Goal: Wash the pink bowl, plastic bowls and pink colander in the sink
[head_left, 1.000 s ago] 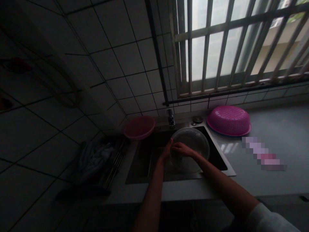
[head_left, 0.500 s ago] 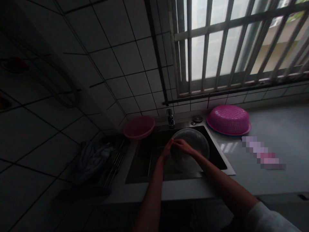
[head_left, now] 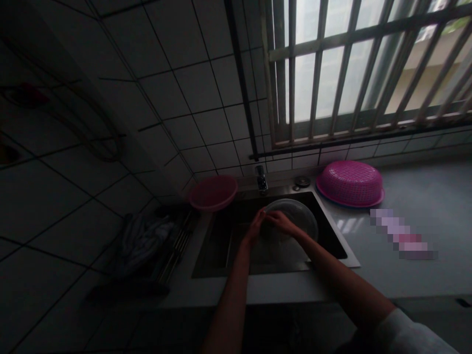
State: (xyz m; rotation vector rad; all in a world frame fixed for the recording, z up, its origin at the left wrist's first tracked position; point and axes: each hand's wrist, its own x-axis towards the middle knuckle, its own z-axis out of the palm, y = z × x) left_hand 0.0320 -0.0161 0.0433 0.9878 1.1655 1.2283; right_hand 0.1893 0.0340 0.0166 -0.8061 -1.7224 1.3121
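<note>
Inside the steel sink (head_left: 352, 262), a round translucent colander (head_left: 304, 221) sits tilted in dim light. My left hand (head_left: 253, 229) grips its left rim, fingers closed at the edge. Close beside it, my right hand (head_left: 280, 222) also has its fingers closed on the rim, with its forearm crossing over the bowl. The fingertips of both hands nearly meet. Whether anything lies in the colander is too dark to make out.
Behind the sink stands a faucet (head_left: 261, 179), with a drain strainer (head_left: 302, 182) to its right. A pink basin (head_left: 214, 192) rests at the back left. An upturned pink basket (head_left: 352, 182) is on the right counter. A dark rack with cloth (head_left: 147, 241) stands left.
The colander has tilted and shifted slightly within the sink, its far rim sitting a little lower. Both hands keep their hold at nearly the same spot.
</note>
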